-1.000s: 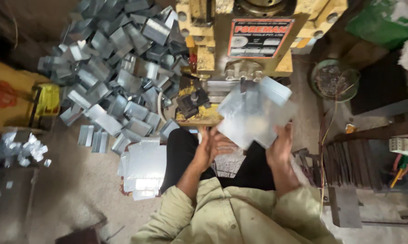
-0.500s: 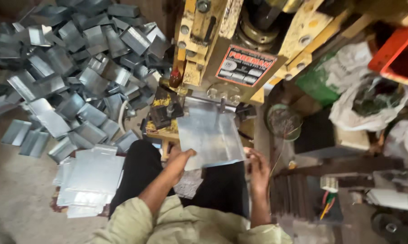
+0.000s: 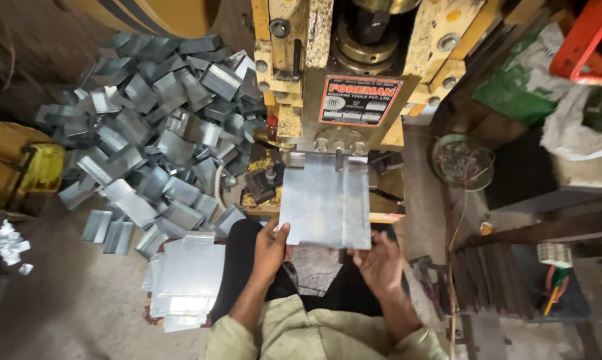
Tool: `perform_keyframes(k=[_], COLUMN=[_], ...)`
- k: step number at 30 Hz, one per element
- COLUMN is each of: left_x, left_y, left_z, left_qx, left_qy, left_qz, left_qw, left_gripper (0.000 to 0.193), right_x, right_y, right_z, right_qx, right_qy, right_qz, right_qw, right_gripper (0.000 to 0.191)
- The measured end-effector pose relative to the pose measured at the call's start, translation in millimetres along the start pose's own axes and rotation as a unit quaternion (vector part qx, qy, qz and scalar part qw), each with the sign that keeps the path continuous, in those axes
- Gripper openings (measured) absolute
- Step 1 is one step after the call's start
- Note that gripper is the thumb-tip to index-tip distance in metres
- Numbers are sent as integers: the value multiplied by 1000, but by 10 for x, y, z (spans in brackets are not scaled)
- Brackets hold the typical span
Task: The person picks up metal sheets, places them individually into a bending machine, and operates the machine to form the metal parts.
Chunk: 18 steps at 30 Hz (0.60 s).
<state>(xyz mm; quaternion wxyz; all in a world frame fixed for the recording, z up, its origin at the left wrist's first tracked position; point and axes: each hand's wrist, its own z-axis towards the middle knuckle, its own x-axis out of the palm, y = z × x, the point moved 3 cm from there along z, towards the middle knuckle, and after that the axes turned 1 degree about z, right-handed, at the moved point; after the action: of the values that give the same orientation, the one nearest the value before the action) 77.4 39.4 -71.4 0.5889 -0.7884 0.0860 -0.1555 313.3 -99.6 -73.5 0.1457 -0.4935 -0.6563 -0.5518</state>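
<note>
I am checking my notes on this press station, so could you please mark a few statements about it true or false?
1. Both hands hold the flat metal sheet. True: left hand, right hand.
2. The sheet's far edge sits at the yellow press. True.
3. The pile of bent metal pieces lies on the person's right. False: on the left.
4. The stack of flat sheets rests on top of the press. False: it lies on the floor beside the left arm.

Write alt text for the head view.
Both hands, left hand and right hand, hold a flat metal sheet against a yellow press machine. Bent metal pieces are piled to the left, beside flat sheets.
</note>
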Motion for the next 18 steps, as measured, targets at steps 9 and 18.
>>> perform_keyframes(k=[9,18], left_x=[108,69], left_y=[33,84], left_z=[334,362], left_qx=[-50,-83], left_qy=[46,79], left_qz=[-70,-152], left_qw=[995,982], left_gripper=[33,73], right_x=[196,174], right_y=[338,366], right_z=[274,258], right_qx=[0,22], right_qy=[31,-31], right_qz=[11,-66], right_qw=[999,997], right_gripper=[60,71])
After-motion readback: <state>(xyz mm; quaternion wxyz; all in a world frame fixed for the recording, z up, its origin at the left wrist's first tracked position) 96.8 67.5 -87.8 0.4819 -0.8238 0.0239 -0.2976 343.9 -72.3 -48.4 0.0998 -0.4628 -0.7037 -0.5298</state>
